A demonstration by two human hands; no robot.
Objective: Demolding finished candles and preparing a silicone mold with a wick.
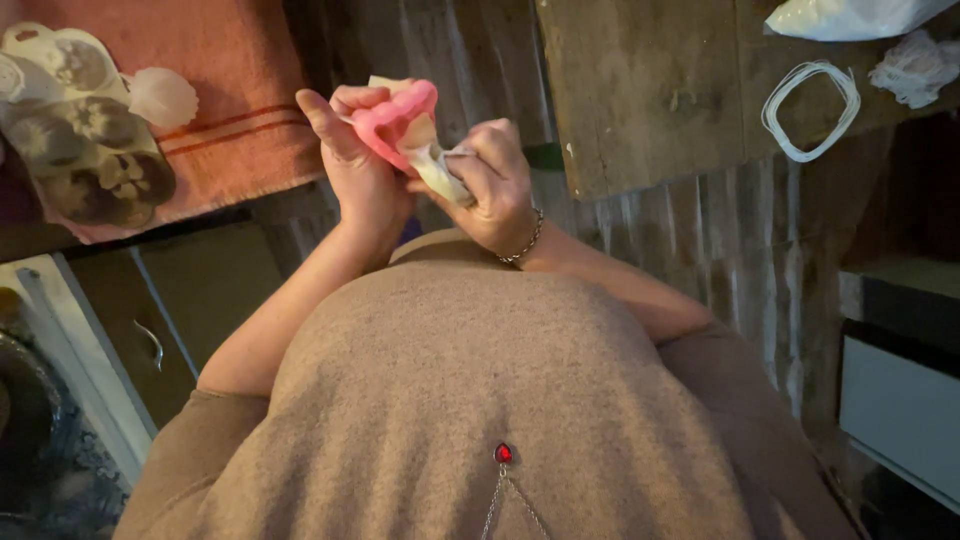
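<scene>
Head view: left hand (365,165) fingers grip pink mould (395,120); right hand (495,185) fingers pinch pale piece (432,165) inside

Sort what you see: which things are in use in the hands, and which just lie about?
In use:
left hand
right hand
pink mould
cream piece inside it

Lying about:
tray of flower shapes
orange towel
white shell shape
cord loop
white bag
</scene>
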